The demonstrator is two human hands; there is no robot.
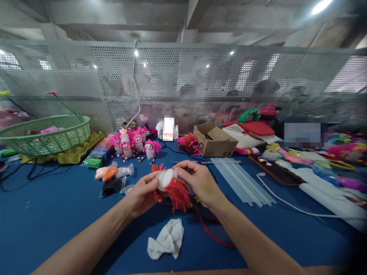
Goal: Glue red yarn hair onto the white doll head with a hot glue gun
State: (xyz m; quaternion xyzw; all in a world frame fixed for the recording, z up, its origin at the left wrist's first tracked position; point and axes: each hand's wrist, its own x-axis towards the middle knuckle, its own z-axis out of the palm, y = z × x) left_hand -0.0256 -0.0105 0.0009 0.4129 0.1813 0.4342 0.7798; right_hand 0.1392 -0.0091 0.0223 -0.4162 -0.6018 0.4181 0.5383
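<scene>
**Reaching forward with bare arms, meeting beside the left hand**

Curls the left hand's fingers beneath its thumb, closed in a grip. Brings the right hand in just right of the left hand, back upward, index finger and thumb bent toward it. Slants the left forearm in from the near left of the left hand, the right forearm from its near right.
</scene>
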